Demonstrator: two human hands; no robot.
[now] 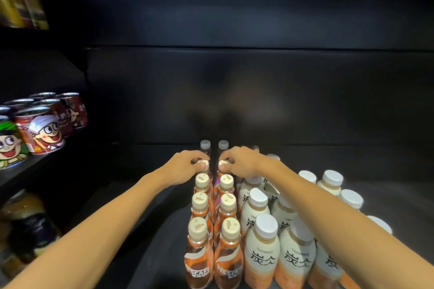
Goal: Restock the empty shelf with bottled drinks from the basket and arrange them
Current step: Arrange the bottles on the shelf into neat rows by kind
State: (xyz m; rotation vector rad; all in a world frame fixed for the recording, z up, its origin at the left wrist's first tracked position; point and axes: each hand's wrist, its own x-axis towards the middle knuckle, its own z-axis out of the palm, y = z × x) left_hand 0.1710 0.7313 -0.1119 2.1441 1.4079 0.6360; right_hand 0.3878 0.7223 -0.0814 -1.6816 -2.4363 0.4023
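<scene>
1. Nearest the viewer, two bare forearms reach forward over a dark shelf [152, 230] that already carries several rows of bottled drinks.
2. Far left, on a neighbouring shelf, stands a cluster of red cartoon cans [44, 124], well apart from the work.
3. Left of centre, the left hand [185, 166] pinches the cream cap of a coffee bottle [203, 164] deep in the left coffee row; fingers [198, 158] curl over the cap and the thumb presses its near side.
4. Two rows of brown coffee bottles [199, 258] run from the shelf front to the back, touching side by side.
5. Just right of that, the right hand [242, 162] grips the cap of the matching bottle [223, 165] in the right coffee row in the same pinch.
6. Behind both hands stand two dark bottles with grey caps [205, 144].
7. Right of the coffee, pale milk-tea bottles [260, 263] with white caps fill further rows, packed close.
8. No basket is in view.
9. Handling judgement: these look like full, stiff plastic bottles, moderately heavy and top-heavy when nudged. Smooth labels could slip, so the ridged cap or the neck just below is the surer hold; pushing low on the body would slide one without tipping its neighbours.
</scene>
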